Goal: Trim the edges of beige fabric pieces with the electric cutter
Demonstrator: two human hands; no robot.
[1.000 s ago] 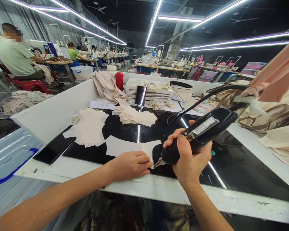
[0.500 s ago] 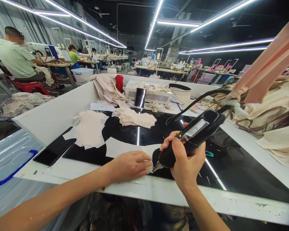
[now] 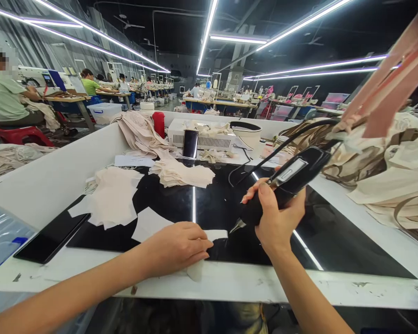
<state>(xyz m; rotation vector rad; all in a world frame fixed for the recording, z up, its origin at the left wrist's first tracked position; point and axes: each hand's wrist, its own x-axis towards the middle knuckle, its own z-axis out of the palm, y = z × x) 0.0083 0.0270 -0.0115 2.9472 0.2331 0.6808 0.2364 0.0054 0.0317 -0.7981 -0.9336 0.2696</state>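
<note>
My right hand is wrapped round a black corded tool, whose pointed metal tip hangs just right of a white cut piece on the glossy black board. My left hand lies over the middle of that piece near the board's front edge, fingers together and thumb hidden. Some pale material shows below its fingers. Farther back are a stack of pale pieces on the left and a second stack near the middle.
A black phone-like slab lies at the left. A white vented box, a red cup and heaped cloth stand at the back. Beige fabric piles up at the right. A person sits at the far left.
The tool's tip has come away from the white piece, to the right. My left hand has shifted a little toward the front left, and the whole view has turned slightly right.
</note>
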